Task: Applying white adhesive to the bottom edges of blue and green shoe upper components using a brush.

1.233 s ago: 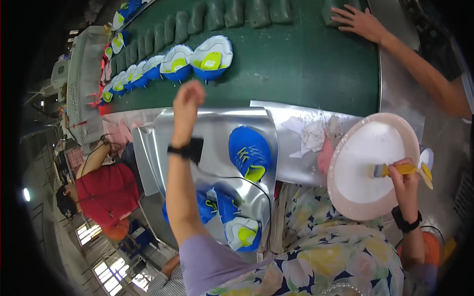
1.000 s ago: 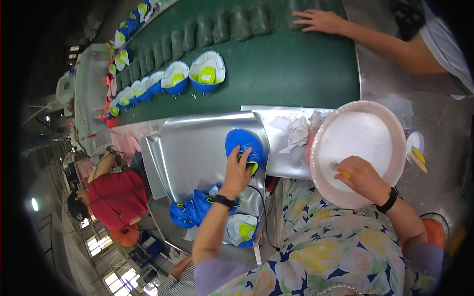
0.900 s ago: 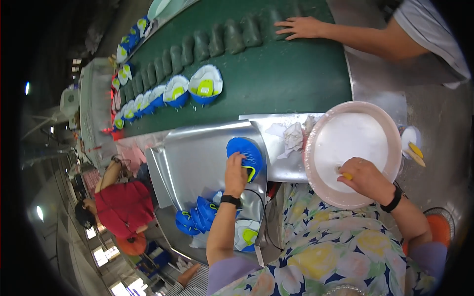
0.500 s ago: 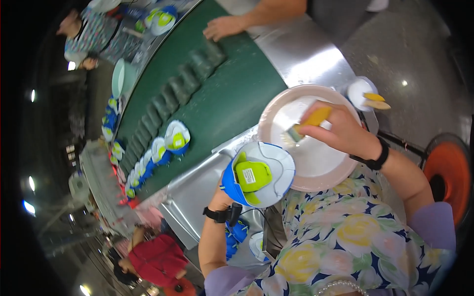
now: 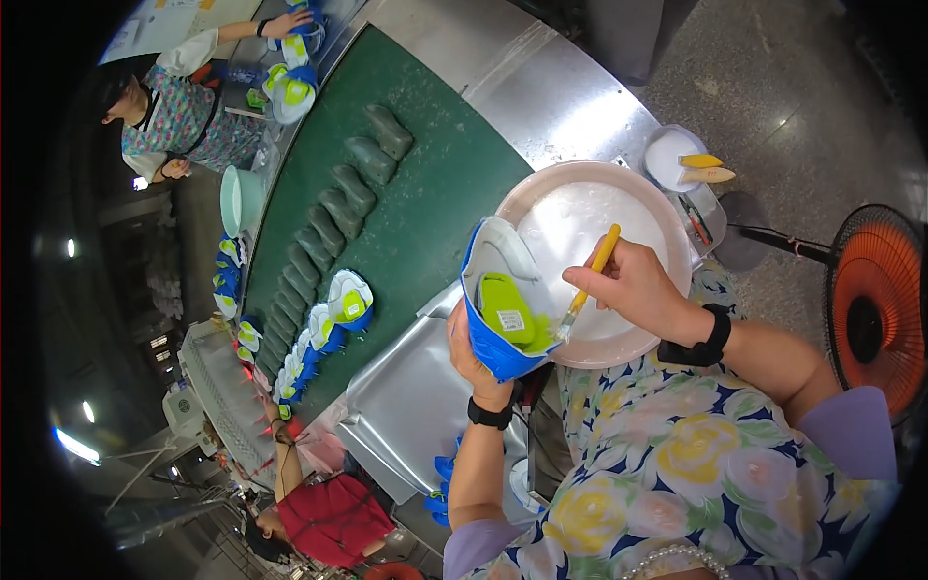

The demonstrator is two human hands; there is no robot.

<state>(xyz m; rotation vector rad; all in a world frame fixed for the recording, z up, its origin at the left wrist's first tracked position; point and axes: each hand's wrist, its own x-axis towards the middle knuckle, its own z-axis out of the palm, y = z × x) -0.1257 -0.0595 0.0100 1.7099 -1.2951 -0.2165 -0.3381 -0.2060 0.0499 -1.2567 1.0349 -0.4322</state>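
A blue and white shoe upper (image 5: 498, 242) with a lime-green lining is tilted in my left hand (image 5: 470, 353), whose fingers wrap its blue outer side. My right hand (image 5: 643, 290) pinches a yellow-handled brush (image 5: 604, 253). The bristles point down at the upper's near right edge, by the lining; whether they touch it is hard to tell. Behind and beneath both hands is a wide pale pink basin (image 5: 580, 174) with white liquid inside. Part of my left hand is hidden by the upper.
Dark foot-shaped shoe lasts (image 5: 340, 213) and more shoe uppers (image 5: 350, 302) line the green belt (image 5: 435, 184). A white tub (image 5: 669, 159) with yellow-handled tools stands beyond the basin. An orange fan (image 5: 875, 324) is at right. Co-workers are at far left (image 5: 193, 106) and lower left (image 5: 333, 522).
The brush has come down from over the basin to the upper's edge. My left hand has tilted the upper and shifted right. At far left, a co-worker's arm now reaches toward shoe uppers.
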